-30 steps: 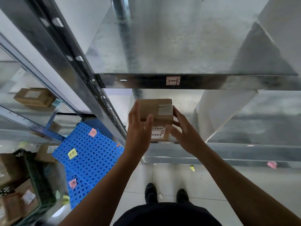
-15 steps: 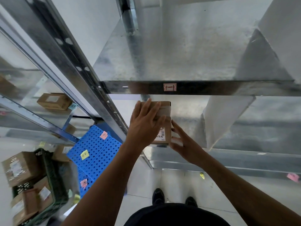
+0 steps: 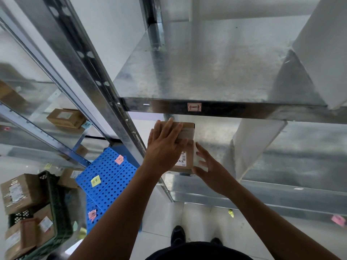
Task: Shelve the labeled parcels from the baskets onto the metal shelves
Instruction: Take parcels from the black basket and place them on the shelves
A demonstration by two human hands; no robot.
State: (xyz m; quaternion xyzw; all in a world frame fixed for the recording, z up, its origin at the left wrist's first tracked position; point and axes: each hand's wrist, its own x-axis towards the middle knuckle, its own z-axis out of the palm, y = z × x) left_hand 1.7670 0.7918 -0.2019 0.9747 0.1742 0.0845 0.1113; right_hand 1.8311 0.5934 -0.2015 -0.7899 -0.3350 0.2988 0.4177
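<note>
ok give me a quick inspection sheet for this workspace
surface: metal shelf, with the parcel at its front left, under the upper shelf that bears a red tag
job's things: parcel, label facing the person; green basket at lower left holds more parcels; one box lies on the left rack
clutter: blue panels with sticky notes; yellow scrap on the floor
hands: left hand flat on the parcel's top; right hand open at its right side, contact unclear
cables: nothing seen
surroundings: white wall, pale floor, the person's shoes
</note>
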